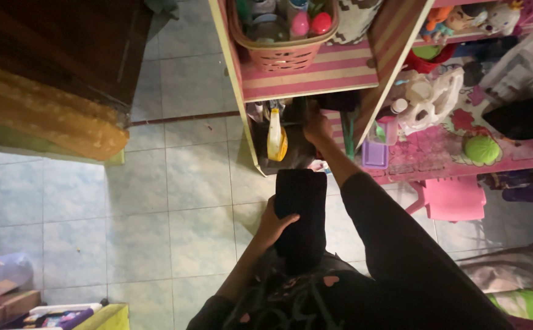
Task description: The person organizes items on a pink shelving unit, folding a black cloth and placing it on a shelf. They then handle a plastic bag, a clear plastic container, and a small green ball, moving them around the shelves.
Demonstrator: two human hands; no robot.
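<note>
My left hand [274, 225] grips a folded black cloth [301, 211] held upright against my chest. My right hand [317, 128] reaches into the dark lower compartment of a pink striped shelf unit [315, 73], its fingers curled on something dark that I cannot make out. A yellow and white spray bottle [275, 137] stands just left of that hand inside the compartment.
A pink basket [282, 55] with bottles sits on the shelf above. To the right are a small purple box [374, 154], a white toy [431, 101], a green ball [482, 148] and a pink plastic chair [455, 198]. Pale tiled floor [175, 201] lies on the left.
</note>
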